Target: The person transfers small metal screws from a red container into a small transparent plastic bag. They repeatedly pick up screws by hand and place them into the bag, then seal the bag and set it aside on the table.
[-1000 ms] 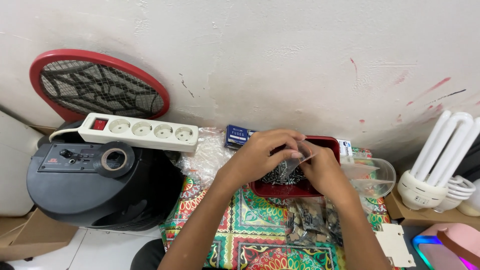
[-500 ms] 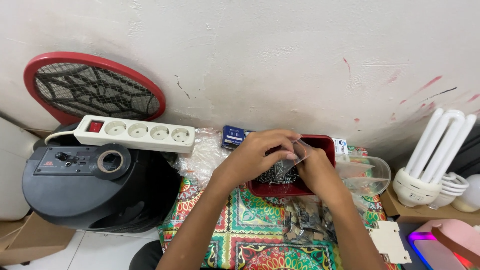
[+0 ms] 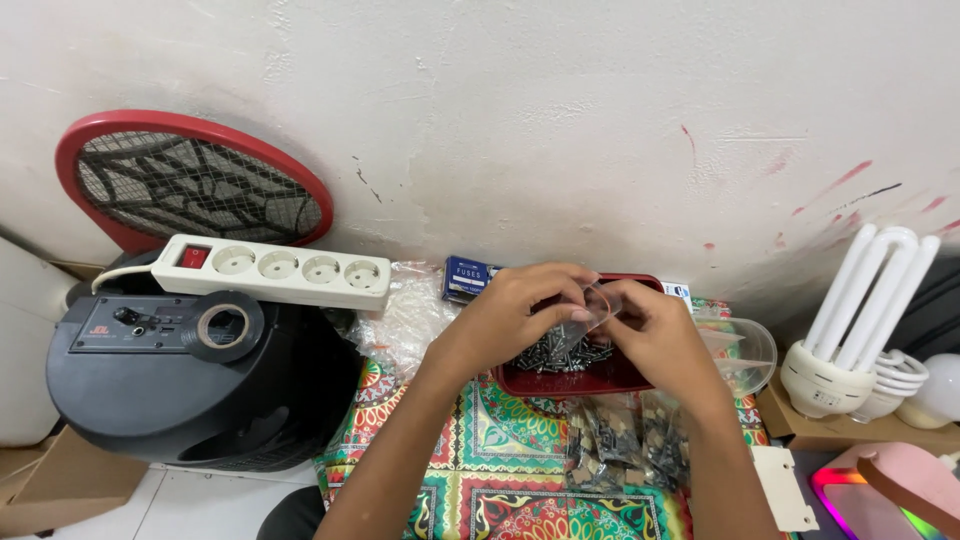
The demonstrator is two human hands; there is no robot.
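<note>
Both my hands meet above a red tray (image 3: 560, 383) filled with small dark screws (image 3: 550, 355). My left hand (image 3: 515, 310) and my right hand (image 3: 655, 335) pinch a small clear plastic bag (image 3: 590, 310) between them, holding it over the screws. Below the tray, several small clear bags packed with dark parts (image 3: 625, 445) lie on a colourful patterned cloth (image 3: 480, 450).
A white power strip (image 3: 275, 270) rests on a black round speaker (image 3: 170, 375) at left, with a red racket-shaped swatter (image 3: 190, 185) against the wall. A blue box (image 3: 470, 278), a clear plastic container (image 3: 745, 350) and white spiral bulbs (image 3: 860, 330) stand at right.
My hands have stayed over the red tray, working the small clear bag; the view has shifted slightly.
</note>
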